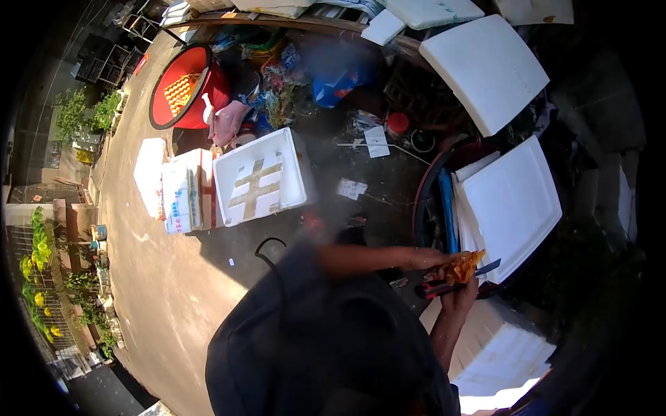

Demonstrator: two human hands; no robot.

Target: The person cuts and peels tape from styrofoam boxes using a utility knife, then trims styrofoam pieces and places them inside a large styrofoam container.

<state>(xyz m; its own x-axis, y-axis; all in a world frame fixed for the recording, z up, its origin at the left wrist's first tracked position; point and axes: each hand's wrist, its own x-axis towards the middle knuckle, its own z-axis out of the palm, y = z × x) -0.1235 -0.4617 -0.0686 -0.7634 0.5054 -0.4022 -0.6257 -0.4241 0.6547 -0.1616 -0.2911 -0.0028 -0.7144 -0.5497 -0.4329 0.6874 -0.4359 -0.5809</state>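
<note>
Left hand (429,258) grips crumpled orange material (466,266), apparently steadying it against the knife (488,267); right hand (460,298) closes around the knife, apparently for blade control.

Room between foam box (296,163) and tub (418,201) (bar scattered paper (352,188)) — white lid (515,204) blocks much of the tub.
</note>
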